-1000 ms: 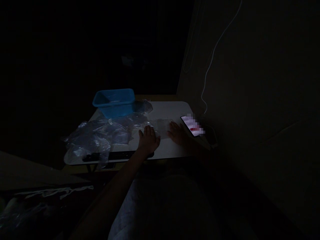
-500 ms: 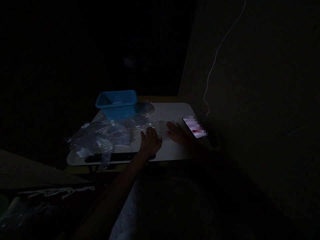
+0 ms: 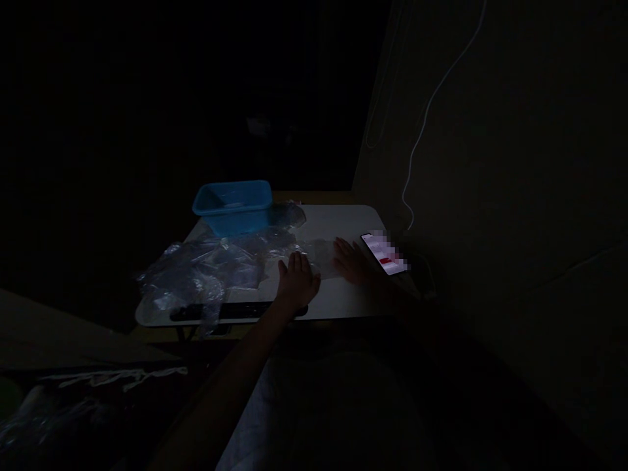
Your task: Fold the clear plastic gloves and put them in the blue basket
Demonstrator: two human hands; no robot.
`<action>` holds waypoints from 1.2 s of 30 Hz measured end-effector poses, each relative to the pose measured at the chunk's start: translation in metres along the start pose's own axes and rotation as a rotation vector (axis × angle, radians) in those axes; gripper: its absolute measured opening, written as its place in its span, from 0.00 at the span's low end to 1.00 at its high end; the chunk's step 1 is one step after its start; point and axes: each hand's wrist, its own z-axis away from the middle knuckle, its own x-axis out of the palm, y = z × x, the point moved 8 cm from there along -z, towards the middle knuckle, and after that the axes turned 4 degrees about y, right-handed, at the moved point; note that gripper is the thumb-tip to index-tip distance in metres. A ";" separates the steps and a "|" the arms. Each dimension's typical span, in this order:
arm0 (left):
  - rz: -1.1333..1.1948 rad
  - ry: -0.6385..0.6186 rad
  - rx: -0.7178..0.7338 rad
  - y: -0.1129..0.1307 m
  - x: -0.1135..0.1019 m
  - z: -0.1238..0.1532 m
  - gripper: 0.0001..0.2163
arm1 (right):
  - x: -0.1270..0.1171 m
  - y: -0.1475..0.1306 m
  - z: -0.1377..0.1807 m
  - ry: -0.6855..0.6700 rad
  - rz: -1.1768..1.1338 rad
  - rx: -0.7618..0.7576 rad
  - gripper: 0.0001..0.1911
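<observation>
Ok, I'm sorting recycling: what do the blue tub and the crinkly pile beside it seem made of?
Blue tub: likely moulded plastic, even colour, smooth rounded rim. Pile: thin clear plastic film, probably bags; it crumples and glints. Dim light leaves the finish uncertain.

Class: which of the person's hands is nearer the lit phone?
Right. The right hand lies flat just beside the phone; the left hand rests farther off, next to the clear plastic.
</observation>
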 end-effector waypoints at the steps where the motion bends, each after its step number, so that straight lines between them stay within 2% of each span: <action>1: 0.003 -0.004 0.001 0.000 0.000 0.000 0.29 | 0.001 -0.005 0.003 -0.012 -0.008 -0.006 0.28; 6: 0.012 -0.001 0.003 0.000 0.000 0.000 0.29 | 0.007 -0.011 0.011 -0.053 -0.020 0.045 0.30; 17: 0.145 0.202 -0.148 -0.021 -0.009 0.005 0.31 | 0.003 -0.004 0.024 -0.034 0.004 0.111 0.30; 19: 0.165 0.231 -0.123 -0.021 -0.014 0.004 0.29 | 0.001 -0.002 0.029 -0.025 0.006 0.122 0.30; 21: 0.195 0.242 -0.032 -0.011 -0.020 -0.001 0.28 | -0.002 -0.002 0.033 -0.023 0.007 0.126 0.30; 24: 0.285 0.170 0.212 0.023 -0.024 -0.011 0.26 | -0.004 -0.002 0.036 -0.033 0.005 0.134 0.29; 27: 0.417 -0.010 0.441 0.059 -0.017 -0.019 0.25 | -0.004 -0.003 0.036 -0.055 -0.006 0.137 0.29; 29: 0.467 -0.117 0.458 0.066 -0.009 -0.024 0.26 | -0.003 -0.004 0.036 -0.067 -0.023 0.135 0.29; 32: 0.439 -0.217 0.395 0.058 0.004 -0.028 0.27 | -0.004 -0.005 0.036 -0.058 -0.026 0.137 0.30; 36: 0.332 -0.229 0.384 0.044 0.009 -0.028 0.27 | -0.004 -0.005 0.037 -0.048 -0.013 0.144 0.32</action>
